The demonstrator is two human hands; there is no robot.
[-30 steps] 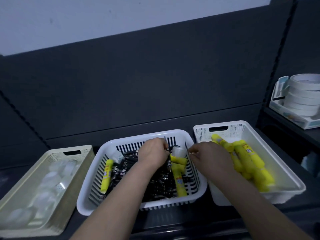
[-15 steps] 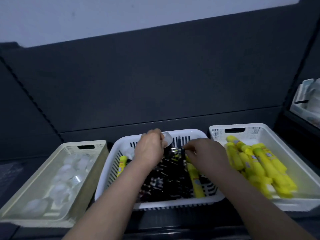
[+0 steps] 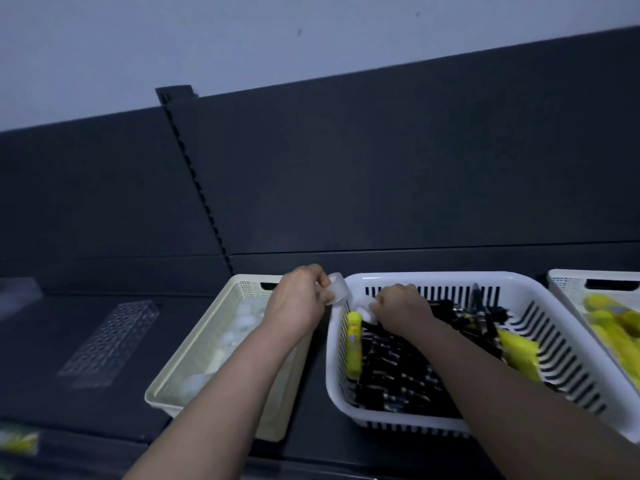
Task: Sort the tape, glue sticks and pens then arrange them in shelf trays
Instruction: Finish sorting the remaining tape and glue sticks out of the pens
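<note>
Left grip (image 3: 298, 299) pinches a clear tape roll (image 3: 338, 288) over the white basket's (image 3: 519, 280) far left corner; right grip (image 3: 401, 308) curls round a second tape roll (image 3: 365, 311) inside that corner, beside black pens (image 3: 398, 368)

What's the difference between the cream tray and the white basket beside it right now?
The cream tray has finely perforated walls; the white basket has long slots. The cream tray holds clear tape rolls; the white basket holds black pens mixed with yellow glue sticks. Both sit on the dark shelf.
</note>
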